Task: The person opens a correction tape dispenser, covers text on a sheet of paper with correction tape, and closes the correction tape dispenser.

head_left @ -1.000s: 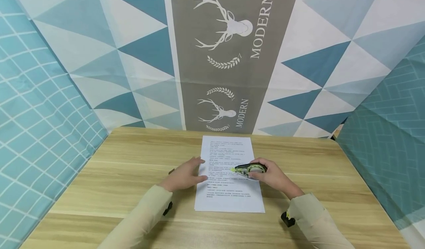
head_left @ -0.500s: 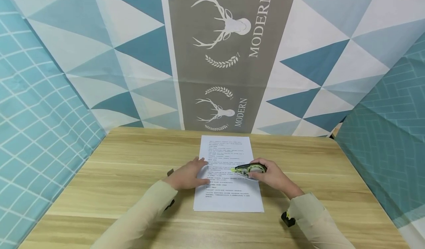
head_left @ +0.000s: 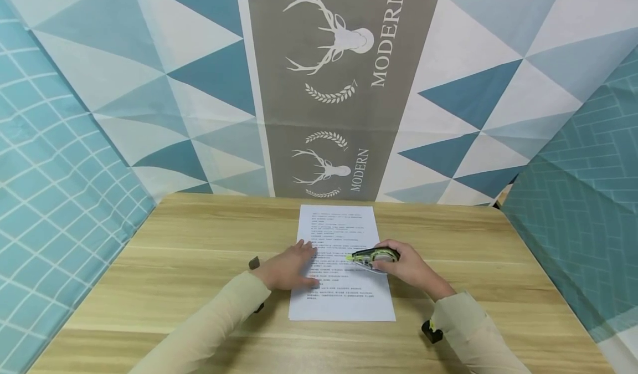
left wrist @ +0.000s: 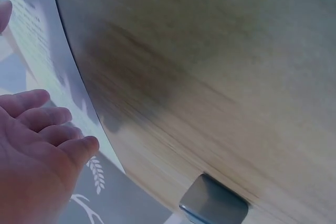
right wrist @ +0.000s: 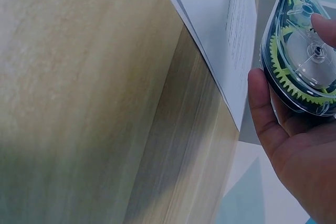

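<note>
My right hand (head_left: 410, 264) grips a correction tape (head_left: 375, 257) over the right part of a printed sheet (head_left: 344, 307). Its yellow-green tip points left, toward the lines of text. In the right wrist view the correction tape (right wrist: 307, 51) shows a clear casing with a toothed yellow-green wheel inside, and the thumb lies across it. My left hand (head_left: 291, 266) is over the sheet's left edge, fingers extended and thumb apart, holding nothing. The left wrist view shows that hand (left wrist: 37, 145) with its fingers beside the paper (left wrist: 79, 93).
The sheet lies on a wood-grain table (head_left: 199, 269), with another sheet edge showing beneath it in the right wrist view. A patterned cloth (head_left: 324, 108) hangs behind the table's far edge. Blue cloths stand at both sides. A dark block (left wrist: 215, 200) shows in the left wrist view.
My left hand has moved rightward and slightly nearer to me, further over the sheet's left edge. The right hand keeps its grip on the correction tape, nearly in place.
</note>
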Demonstrator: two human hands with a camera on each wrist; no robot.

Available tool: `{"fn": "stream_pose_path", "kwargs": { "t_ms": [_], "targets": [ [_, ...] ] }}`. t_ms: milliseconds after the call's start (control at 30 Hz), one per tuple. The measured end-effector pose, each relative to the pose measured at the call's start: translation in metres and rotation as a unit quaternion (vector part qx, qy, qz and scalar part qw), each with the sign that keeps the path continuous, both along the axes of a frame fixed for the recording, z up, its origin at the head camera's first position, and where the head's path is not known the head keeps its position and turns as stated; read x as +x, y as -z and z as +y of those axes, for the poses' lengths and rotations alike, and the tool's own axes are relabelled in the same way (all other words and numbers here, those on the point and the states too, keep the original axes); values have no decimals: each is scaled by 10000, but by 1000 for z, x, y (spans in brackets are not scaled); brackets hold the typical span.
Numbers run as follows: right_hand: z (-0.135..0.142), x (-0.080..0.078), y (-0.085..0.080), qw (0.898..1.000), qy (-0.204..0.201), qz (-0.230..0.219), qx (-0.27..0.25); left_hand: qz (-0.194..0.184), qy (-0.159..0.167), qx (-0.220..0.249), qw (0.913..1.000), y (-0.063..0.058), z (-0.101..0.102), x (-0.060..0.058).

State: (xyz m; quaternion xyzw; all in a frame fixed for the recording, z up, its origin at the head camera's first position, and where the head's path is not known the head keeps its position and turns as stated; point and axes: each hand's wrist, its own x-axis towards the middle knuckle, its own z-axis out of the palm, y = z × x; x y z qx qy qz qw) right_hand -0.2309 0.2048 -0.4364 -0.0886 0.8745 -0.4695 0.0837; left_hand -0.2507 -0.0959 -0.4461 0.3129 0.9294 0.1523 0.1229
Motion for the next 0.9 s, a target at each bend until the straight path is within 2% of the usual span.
{"fn": "stream_pose_path", "kwargs": {
  "t_ms": [133,400,900],
  "targets": [
    [0,-1,1,10000,24,-30,-9,15,85,-210,9997,0,3,3],
    [0,-1,2,10000,-8,-65,-54,-145,-1,-521,9985,2,6,4],
    [0,-4,3,10000,7,-36,-28,-261,-5,-636,9976,6,7,4]
  ]
}}
